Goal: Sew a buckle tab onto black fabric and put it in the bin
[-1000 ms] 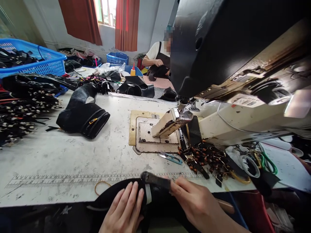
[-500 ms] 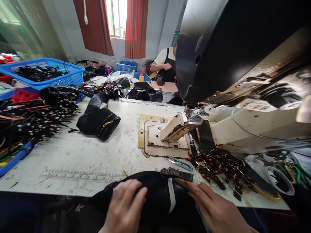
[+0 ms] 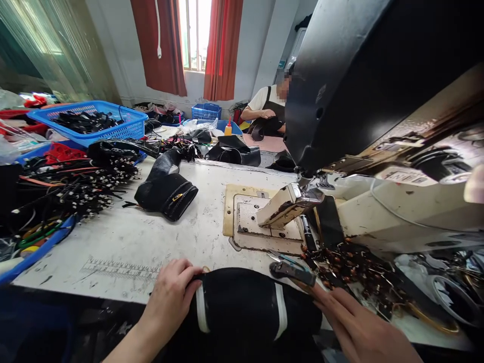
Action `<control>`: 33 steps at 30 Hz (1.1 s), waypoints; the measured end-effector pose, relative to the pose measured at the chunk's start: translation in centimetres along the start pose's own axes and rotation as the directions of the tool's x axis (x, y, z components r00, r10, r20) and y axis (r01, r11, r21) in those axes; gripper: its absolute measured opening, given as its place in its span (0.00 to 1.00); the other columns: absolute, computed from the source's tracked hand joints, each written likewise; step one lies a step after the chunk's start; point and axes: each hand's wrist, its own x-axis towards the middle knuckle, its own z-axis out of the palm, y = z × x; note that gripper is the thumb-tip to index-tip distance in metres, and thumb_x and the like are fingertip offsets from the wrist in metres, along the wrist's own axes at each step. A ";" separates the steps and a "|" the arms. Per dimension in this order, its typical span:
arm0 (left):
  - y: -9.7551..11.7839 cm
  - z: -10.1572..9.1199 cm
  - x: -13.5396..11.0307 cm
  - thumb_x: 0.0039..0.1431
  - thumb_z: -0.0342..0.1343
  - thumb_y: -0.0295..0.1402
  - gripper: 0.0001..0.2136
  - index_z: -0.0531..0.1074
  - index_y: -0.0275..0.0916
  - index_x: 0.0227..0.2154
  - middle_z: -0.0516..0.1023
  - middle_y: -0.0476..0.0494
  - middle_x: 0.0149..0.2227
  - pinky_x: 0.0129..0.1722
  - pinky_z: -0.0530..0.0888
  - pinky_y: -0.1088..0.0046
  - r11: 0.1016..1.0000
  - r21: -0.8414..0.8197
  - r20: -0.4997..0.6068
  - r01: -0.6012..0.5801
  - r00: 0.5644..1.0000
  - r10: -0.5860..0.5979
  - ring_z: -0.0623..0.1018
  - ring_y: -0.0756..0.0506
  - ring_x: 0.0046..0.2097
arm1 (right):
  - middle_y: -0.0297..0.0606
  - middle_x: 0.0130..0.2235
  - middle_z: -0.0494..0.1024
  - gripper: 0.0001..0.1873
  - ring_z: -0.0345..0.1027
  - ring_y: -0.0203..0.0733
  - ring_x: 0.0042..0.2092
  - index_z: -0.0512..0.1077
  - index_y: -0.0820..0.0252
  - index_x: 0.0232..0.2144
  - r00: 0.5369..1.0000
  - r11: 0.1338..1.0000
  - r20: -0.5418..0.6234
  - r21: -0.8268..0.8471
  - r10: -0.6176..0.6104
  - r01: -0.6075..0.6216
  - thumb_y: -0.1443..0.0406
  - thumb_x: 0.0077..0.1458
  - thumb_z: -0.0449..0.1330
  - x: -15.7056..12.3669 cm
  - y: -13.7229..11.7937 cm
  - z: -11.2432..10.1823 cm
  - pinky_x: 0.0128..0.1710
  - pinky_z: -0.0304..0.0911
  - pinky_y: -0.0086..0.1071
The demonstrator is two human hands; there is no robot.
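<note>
Left hand (image 3: pixel 170 295) fingers clamp the black piece (image 3: pixel 242 307) at the desk's (image 3: pixel 124 237) near edge, keeping it stretched flat; right hand (image 3: pixel 355 327) fingers pinch its strap tab (image 3: pixel 293 271), lifting it toward the sewing machine (image 3: pixel 340 151).

Two bare forearms, left hand (image 3: pixel 170 297) and right hand (image 3: pixel 353 327), no sleeves, rings or gloves

hands (image 3: pixel 172 297): 2; sewing machine (image 3: pixel 378 101): 1; blue baskets (image 3: pixel 94 121): 2; red curtains (image 3: pixel 223 48): 2
</note>
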 end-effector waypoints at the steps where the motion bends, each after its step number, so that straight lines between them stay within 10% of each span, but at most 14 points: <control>1: -0.2 -0.1 0.3 0.60 0.53 0.26 0.07 0.72 0.43 0.39 0.73 0.46 0.35 0.37 0.72 0.62 1.000 -0.014 0.010 -0.022 1.000 0.022 0.74 0.42 0.38 | 0.39 0.33 0.77 0.20 0.71 0.35 0.23 0.67 0.59 0.56 1.000 0.999 -0.006 0.040 0.031 -0.031 0.62 0.68 0.43 0.7 -0.5 -0.3 0.16 0.63 0.26; 9: -1.5 -0.6 0.3 0.65 0.48 0.26 0.08 0.72 0.40 0.38 0.73 0.46 0.32 0.34 0.70 0.69 0.975 -0.047 -0.073 -0.219 0.974 0.216 0.72 0.46 0.35 | 0.36 0.29 0.73 0.22 0.69 0.36 0.24 0.60 0.56 0.61 0.988 0.920 0.099 0.385 -0.119 0.072 0.67 0.68 0.43 7.6 -7.8 1.6 0.21 0.63 0.26; 21: -3.6 -3.2 1.8 0.65 0.45 0.21 0.11 0.72 0.36 0.40 0.70 0.43 0.33 0.32 0.70 0.70 0.836 0.075 0.192 -0.544 0.831 0.523 0.68 0.46 0.34 | 0.35 0.29 0.71 0.23 0.68 0.35 0.25 0.57 0.56 0.62 0.967 0.912 0.163 0.392 -0.197 0.119 0.69 0.68 0.44 9.2 -7.3 1.1 0.22 0.62 0.25; 33: -3.4 -3.1 1.8 0.64 0.46 0.20 0.10 0.71 0.35 0.38 0.70 0.43 0.32 0.31 0.70 0.68 0.834 0.119 0.197 -0.539 0.836 0.512 0.68 0.45 0.34 | 0.35 0.28 0.71 0.23 0.67 0.35 0.25 0.58 0.57 0.62 0.970 0.918 0.116 0.364 -0.212 0.157 0.69 0.67 0.45 11.2 -8.4 1.7 0.22 0.60 0.26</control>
